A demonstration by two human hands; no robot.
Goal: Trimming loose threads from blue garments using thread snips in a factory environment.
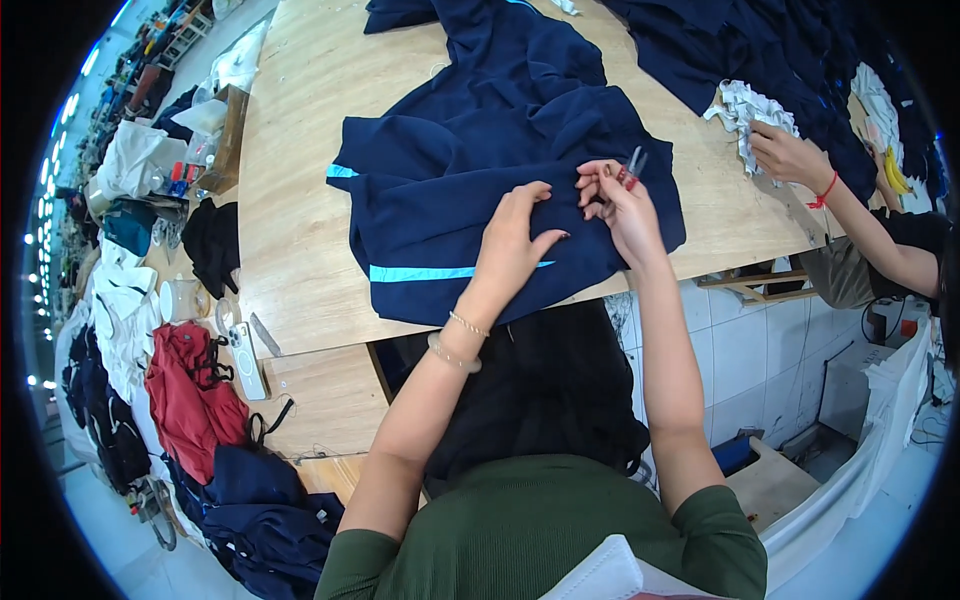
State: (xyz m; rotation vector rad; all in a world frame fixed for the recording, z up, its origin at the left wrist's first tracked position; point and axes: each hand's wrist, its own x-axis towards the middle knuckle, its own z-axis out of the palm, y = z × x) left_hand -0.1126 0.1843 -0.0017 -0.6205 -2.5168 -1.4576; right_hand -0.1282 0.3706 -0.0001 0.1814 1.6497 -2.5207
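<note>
A navy blue garment [430,215] with light blue stripes is spread on the wooden table in front of me, wrinkled toward its far end. My left hand [508,240] rests over its near part, thumb apart from the fingers, with nothing visible in it. Just to the right, my right hand [630,218] is closed around a small pair of thread snips [636,163], whose metal blades point up and away from me. Red shows on the snips between my fingers. Both hands are close together above the cloth, and their fingertips do not touch.
At the right, a co-worker's hand [795,157] with a red cord bracelet handles white ruffled fabric [750,110] beside more navy cloth [720,40]. On the left are a phone [247,362], a red garment [190,390], black cloth [212,245] and a wooden box [230,140].
</note>
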